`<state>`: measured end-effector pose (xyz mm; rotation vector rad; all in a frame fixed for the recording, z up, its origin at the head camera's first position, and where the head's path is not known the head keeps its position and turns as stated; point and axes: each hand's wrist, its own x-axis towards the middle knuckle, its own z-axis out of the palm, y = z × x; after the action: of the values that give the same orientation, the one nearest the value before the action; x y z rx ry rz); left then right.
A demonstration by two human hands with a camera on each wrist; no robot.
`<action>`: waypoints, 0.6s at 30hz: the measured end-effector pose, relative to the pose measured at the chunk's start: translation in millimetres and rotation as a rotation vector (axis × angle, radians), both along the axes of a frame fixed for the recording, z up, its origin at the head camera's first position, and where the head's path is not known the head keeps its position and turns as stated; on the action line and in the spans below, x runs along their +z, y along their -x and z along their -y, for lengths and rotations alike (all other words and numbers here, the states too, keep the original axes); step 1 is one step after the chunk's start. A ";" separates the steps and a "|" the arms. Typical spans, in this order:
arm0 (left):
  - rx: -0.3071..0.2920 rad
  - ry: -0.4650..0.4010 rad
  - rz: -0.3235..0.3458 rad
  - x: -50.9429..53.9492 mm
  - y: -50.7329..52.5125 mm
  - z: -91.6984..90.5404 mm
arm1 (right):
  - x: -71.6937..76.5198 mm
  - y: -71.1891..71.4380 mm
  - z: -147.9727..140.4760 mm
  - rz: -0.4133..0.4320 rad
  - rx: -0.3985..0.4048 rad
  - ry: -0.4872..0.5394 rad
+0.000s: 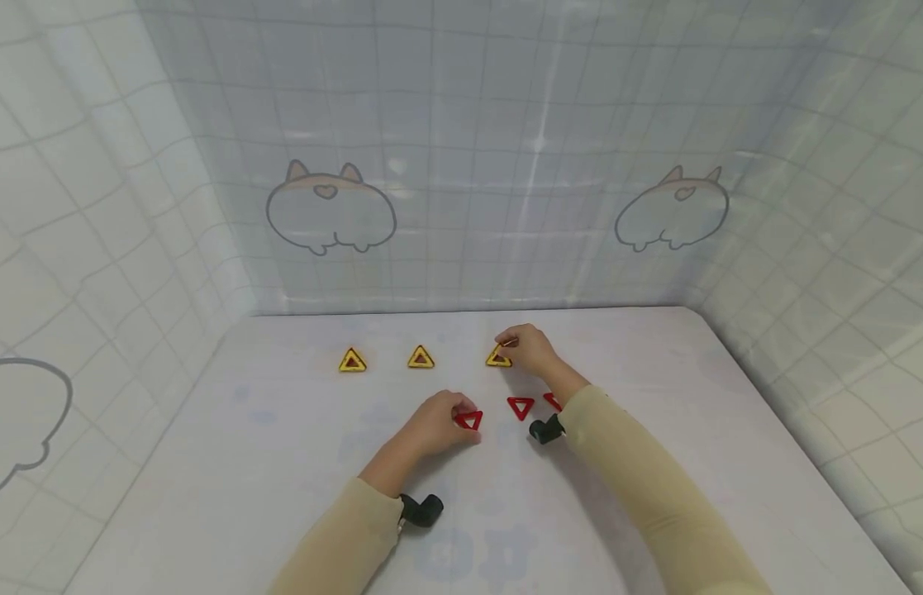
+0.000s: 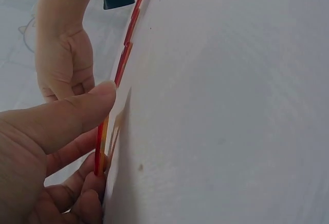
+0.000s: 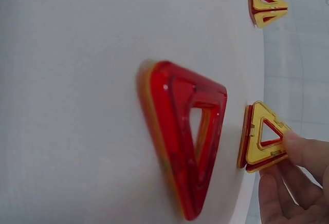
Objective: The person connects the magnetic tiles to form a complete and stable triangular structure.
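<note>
My left hand (image 1: 429,424) pinches a red triangular magnetic tile (image 1: 459,421) near the table's middle. In the left wrist view that tile (image 2: 98,149) is edge-on between thumb and fingers, with a yellow edge beside the red. Farther back, my right hand (image 1: 533,350) pinches a yellow triangular magnetic tile (image 3: 253,149), which stands against another red-edged tile (image 3: 241,141). A red tile (image 1: 511,403) lies right of my left hand. Another red tile (image 1: 552,402) is partly covered by the right sleeve.
Two yellow triangular pieces, one at far left (image 1: 343,367) and one nearer the middle (image 1: 411,364), stand in line with the right hand's piece. Black wrist cameras, left (image 1: 424,511) and right (image 1: 544,430), hang under the sleeves. Patterned white walls enclose the table (image 1: 230,463).
</note>
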<state>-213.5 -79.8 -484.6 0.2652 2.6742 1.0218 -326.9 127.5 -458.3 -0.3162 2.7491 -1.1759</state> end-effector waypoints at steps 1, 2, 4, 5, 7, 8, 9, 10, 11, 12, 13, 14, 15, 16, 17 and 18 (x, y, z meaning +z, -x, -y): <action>0.001 -0.007 0.004 0.0 -0.4 0.6 | 0.5 -0.3 -0.1 0.002 0.000 0.003; 0.002 -0.012 0.006 -0.4 -0.6 1.3 | 1.8 -1.1 -0.4 0.007 -0.003 0.005; 0.002 -0.023 0.008 -1.0 -1.1 2.6 | 6.4 -3.2 -1.8 0.023 -0.007 0.016; 0.004 -0.028 0.011 -1.2 -1.4 3.2 | 8.9 -4.1 -3.1 0.026 -0.004 0.014; 0.008 -0.036 0.014 -1.4 -1.6 4.1 | 15.3 -7.0 -7.4 0.027 0.007 0.001; 0.011 -0.039 0.017 -1.2 -1.9 4.4 | 18.9 -8.9 -10.0 0.026 0.015 -0.010; 0.015 -0.043 0.020 -0.9 -2.2 4.5 | 22.2 -11.1 -13.2 0.026 0.028 -0.022; 0.014 -0.045 0.021 -0.8 -2.5 4.8 | 25.5 -13.6 -16.7 0.025 0.040 -0.038; 0.018 -0.044 0.023 -0.4 -3.0 4.8 | 28.6 -16.5 -20.3 0.029 0.049 -0.053; 0.016 -0.044 0.022 -0.2 -3.3 5.1 | 32.1 -19.9 -24.1 0.037 0.055 -0.064; 0.020 -0.044 0.025 0.2 -3.9 5.0 | 35.4 -23.6 -28.3 0.041 0.063 -0.074; 0.021 -0.044 0.024 0.6 -4.7 4.9 | 38.3 -27.2 -32.9 0.047 0.071 -0.085; 0.020 -0.040 0.020 0.9 -5.4 5.0 | 41.3 -31.0 -37.6 0.054 0.078 -0.093; 0.019 -0.039 0.019 1.4 -6.3 5.0 | 43.5 -34.6 -42.6 0.060 0.082 -0.103; 0.020 -0.036 0.017 2.0 -7.4 5.0 | 45.4 -38.2 -47.9 0.066 0.084 -0.114; 0.017 -0.033 0.014 2.7 -8.5 5.2 | 46.9 -41.7 -53.3 0.069 0.087 -0.125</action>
<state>-205.0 -85.0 -481.9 0.2415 2.6535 1.0698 -285.3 180.8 -411.4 -0.3687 2.7043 -0.9700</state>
